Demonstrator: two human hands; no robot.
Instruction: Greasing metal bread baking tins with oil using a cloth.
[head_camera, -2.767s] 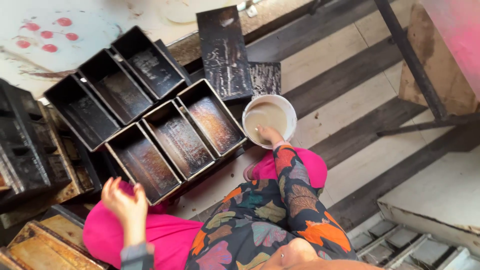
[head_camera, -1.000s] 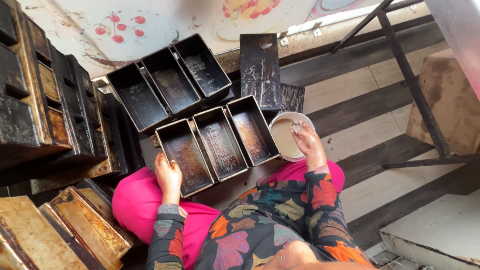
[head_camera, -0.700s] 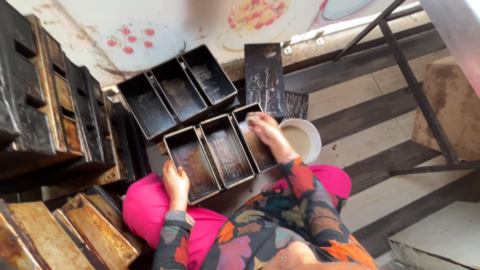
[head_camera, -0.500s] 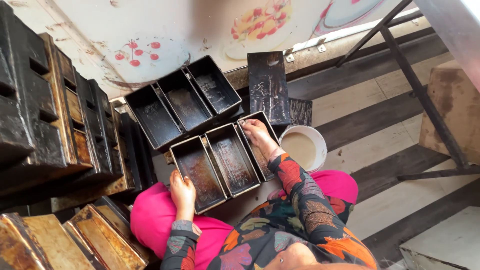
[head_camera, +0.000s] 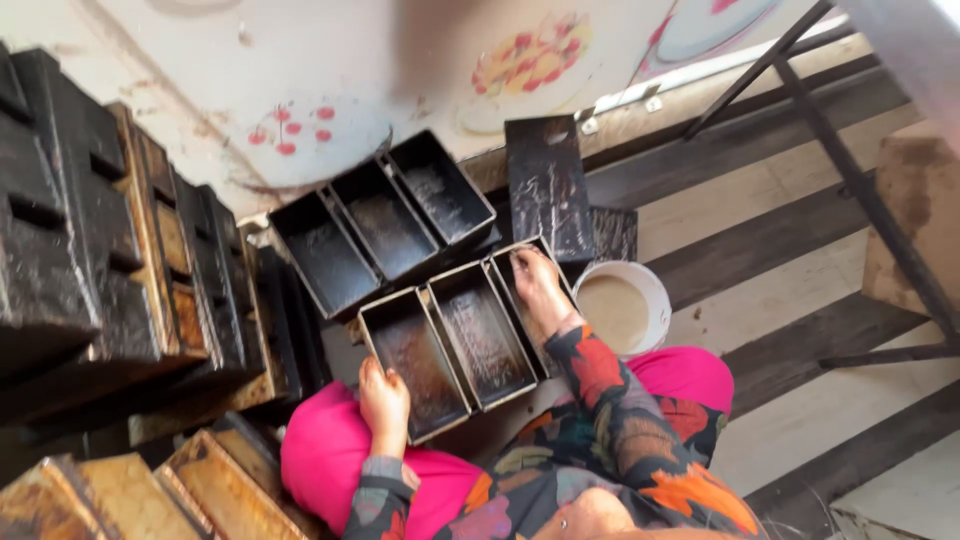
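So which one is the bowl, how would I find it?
Start at the pink lap. Just above it, right of the right hand, sits the bowl. It is round and white with pale liquid; its neighbours are dark rectangular tins.

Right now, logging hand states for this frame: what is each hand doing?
Left hand: gripping the near edge of the front three-slot baking tin.
Right hand: open, down inside the tin's right slot.

Dark, greasy metal loaf tins; smooth white plastic bowl.
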